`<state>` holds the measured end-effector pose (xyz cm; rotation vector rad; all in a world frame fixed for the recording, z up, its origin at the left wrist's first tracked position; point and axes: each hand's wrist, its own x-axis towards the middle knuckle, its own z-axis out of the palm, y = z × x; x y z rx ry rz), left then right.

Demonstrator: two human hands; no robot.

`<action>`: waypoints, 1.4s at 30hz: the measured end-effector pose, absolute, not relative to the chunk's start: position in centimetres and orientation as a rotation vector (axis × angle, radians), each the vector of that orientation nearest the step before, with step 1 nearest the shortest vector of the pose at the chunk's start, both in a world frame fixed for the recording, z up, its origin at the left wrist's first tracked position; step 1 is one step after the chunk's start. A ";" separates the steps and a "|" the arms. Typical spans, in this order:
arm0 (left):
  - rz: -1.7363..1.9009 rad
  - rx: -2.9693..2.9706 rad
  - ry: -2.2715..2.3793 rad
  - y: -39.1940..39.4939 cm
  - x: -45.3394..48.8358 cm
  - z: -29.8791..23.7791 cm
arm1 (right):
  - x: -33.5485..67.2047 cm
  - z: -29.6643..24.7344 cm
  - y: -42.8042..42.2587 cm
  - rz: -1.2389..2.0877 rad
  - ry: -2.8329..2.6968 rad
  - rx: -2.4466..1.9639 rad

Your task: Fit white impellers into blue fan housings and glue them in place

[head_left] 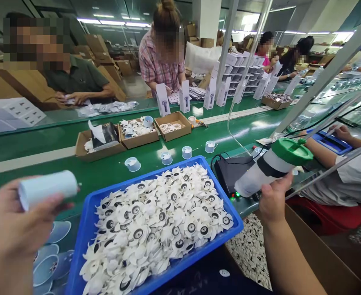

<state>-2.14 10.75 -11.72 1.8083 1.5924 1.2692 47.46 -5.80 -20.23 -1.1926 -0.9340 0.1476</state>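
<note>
The left fingers [37, 211] curl shut around a pale blue tube [47, 189], the right fingers [274, 194] grip a white bottle [268, 166], and between them a blue tray [223, 191] holds a big heap of white discs [156, 221].

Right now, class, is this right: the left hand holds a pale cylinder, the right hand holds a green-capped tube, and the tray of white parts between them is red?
Not quite: the tray between them is blue, not red, as the head view shows. The rest stands: the left hand holds the pale cylinder, and the right hand holds the green-capped tube.
</note>
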 end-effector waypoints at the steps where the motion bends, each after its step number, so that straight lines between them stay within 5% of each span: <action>1: 1.252 1.723 1.515 8.5 -1.5 -12.1 | 46.9 -19.6 -5.3 0.273 -0.925 -1.134; 10: 0.789 2.389 1.096 -3.1 9.5 -15.5 | 37.1 -11.5 -3.2 1.143 -0.913 -0.557; 18: 0.861 2.256 0.922 -4.2 13.9 -13.7 | 30.7 -8.8 -2.0 1.398 -1.048 -0.527; 31: 0.679 2.063 0.910 -4.7 13.9 -13.2 | 31.2 -9.3 -2.3 1.256 -1.033 -0.635; 42: 0.814 1.881 1.610 -4.8 -0.6 -18.1 | 40.1 -15.6 -6.1 0.460 -1.000 -1.228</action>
